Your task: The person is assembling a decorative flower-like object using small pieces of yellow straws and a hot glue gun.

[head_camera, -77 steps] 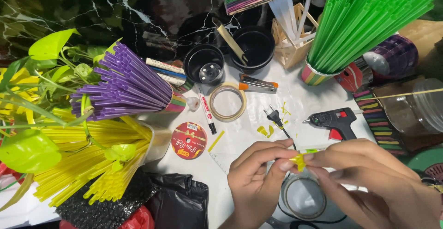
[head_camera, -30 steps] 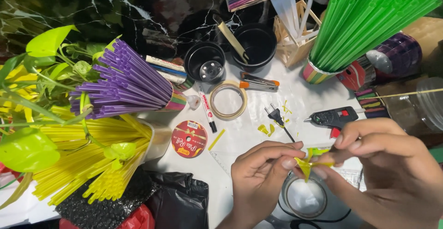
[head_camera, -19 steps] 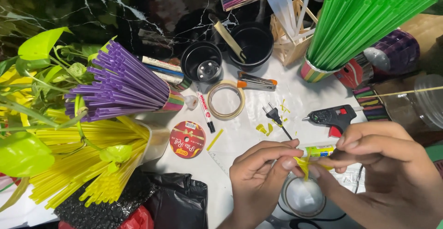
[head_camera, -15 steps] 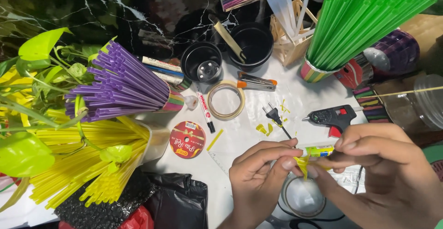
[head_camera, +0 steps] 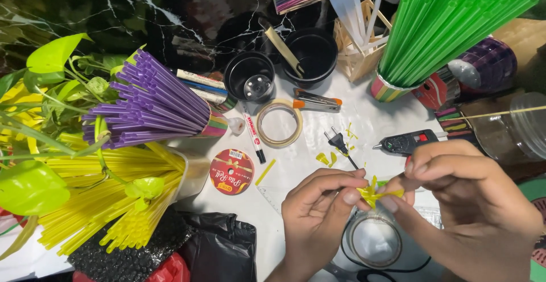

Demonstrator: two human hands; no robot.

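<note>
Both hands meet low in the middle of the view over a white table (head_camera: 301,162). My left hand (head_camera: 318,219) pinches one side of a small yellow straw piece (head_camera: 376,192) with splayed, cut strips. My right hand (head_camera: 466,208) pinches its other side between thumb and forefinger. A clear roll of tape (head_camera: 372,241) lies right under the hands. Yellow straw offcuts (head_camera: 327,158) lie just beyond my left fingers.
Bundles of purple straws (head_camera: 153,103), yellow straws (head_camera: 108,197) and green straws (head_camera: 449,20) stand in cups. A glue gun (head_camera: 406,142), a plug (head_camera: 335,140), a tape ring (head_camera: 278,124), a marker (head_camera: 254,140), a red ribbon spool (head_camera: 231,171), black pots (head_camera: 250,76) and a black bag (head_camera: 222,248) surround the hands.
The yellow piece has been turned and worked between the fingers, and its strips now spread wider. My hands stay in about the same place; the camera shifted slightly.
</note>
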